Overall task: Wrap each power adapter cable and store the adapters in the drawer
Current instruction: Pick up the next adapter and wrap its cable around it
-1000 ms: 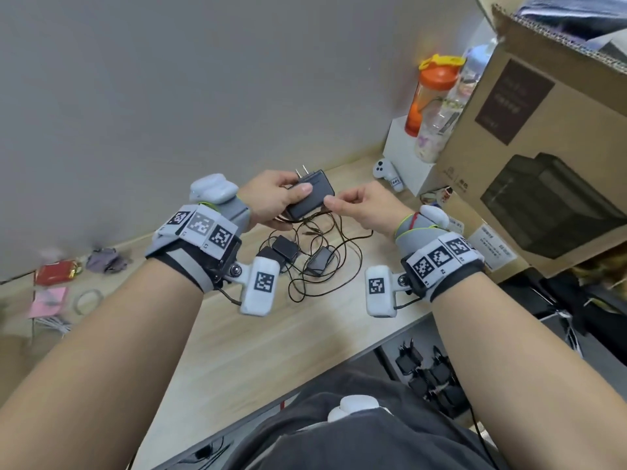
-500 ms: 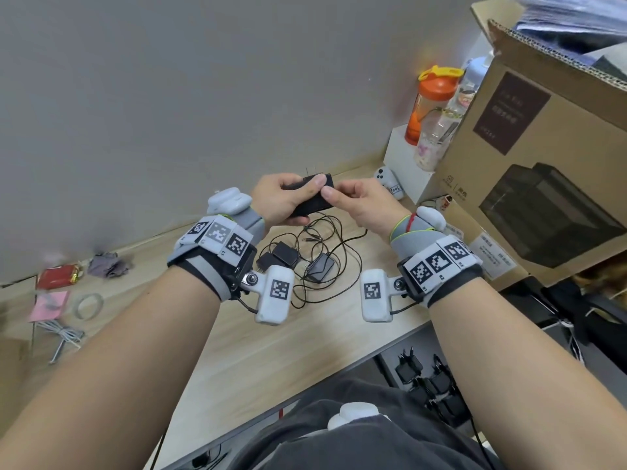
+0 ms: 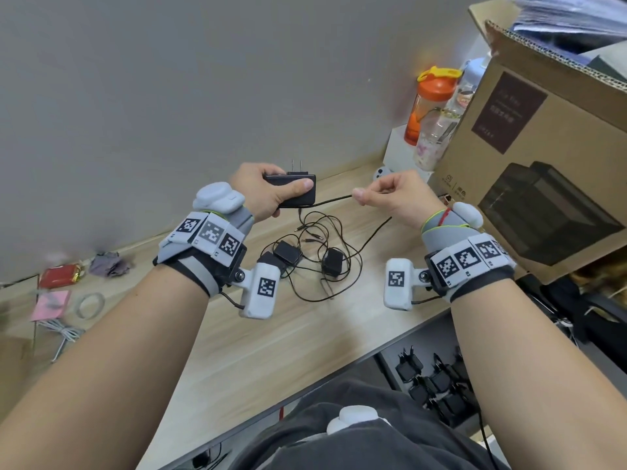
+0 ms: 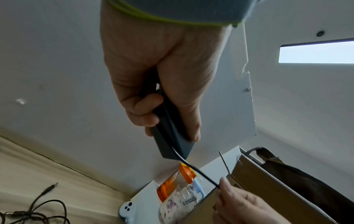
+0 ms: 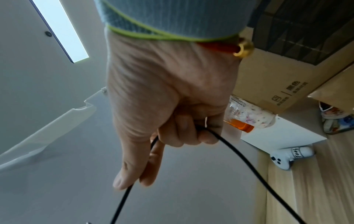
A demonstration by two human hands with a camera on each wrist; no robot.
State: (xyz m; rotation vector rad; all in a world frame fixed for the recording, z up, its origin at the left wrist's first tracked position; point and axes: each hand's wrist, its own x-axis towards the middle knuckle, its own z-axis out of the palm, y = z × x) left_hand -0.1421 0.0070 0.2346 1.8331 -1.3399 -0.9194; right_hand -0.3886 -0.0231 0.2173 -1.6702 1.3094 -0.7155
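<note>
My left hand (image 3: 271,193) grips a black power adapter (image 3: 298,195) above the desk, prongs pointing up; in the left wrist view the adapter (image 4: 172,136) sits between thumb and curled fingers. Its thin black cable (image 3: 330,200) runs taut to my right hand (image 3: 383,195), which pinches it between thumb and forefinger. The cable (image 5: 239,153) passes through my right hand's fingers (image 5: 182,130) and hangs down. Three more black adapters (image 3: 288,252) lie on the wooden desk (image 3: 237,351) in a tangle of cables (image 3: 325,266). An open drawer (image 3: 437,381) below the desk edge holds several adapters.
A large cardboard box (image 3: 543,157) stands at the right. An orange-lidded bottle (image 3: 427,103) and a clear bottle stand on a white box (image 3: 400,154), with a white game controller (image 3: 381,173) beside it. Tape, a pink pad and a white cable (image 3: 61,330) lie at far left.
My hands have drawn apart: the right hand slid rightwards along the cable, pulling it taut from the adapter. The adapter turned so its prongs point up.
</note>
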